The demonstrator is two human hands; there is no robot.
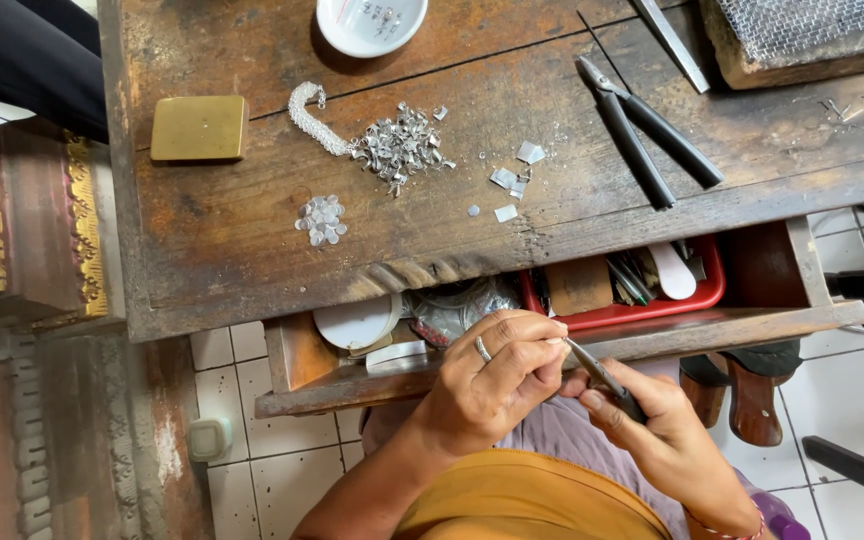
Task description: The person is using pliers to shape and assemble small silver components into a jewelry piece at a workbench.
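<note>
My left hand (497, 375), with a ring on one finger, is pinched shut on something tiny that I cannot make out. It hovers over the front edge of an open wooden drawer (552, 350). My right hand (652, 425) grips a small pair of pliers (600, 377), whose tips meet my left fingertips. On the worn wooden bench (252, 230) above lie a pile of small silver pieces (399, 146), a silver chain strip (310, 118), a cluster of small silver discs (321, 219) and a few cut silver scraps (515, 178).
Black-handled shears (644, 133) lie on the bench at right, near a metal strip (674, 45) and a wire-mesh block (802, 30). A white dish (370, 22) and a brass block (199, 128) sit further left. A red tray (632, 290) of tools fills the drawer.
</note>
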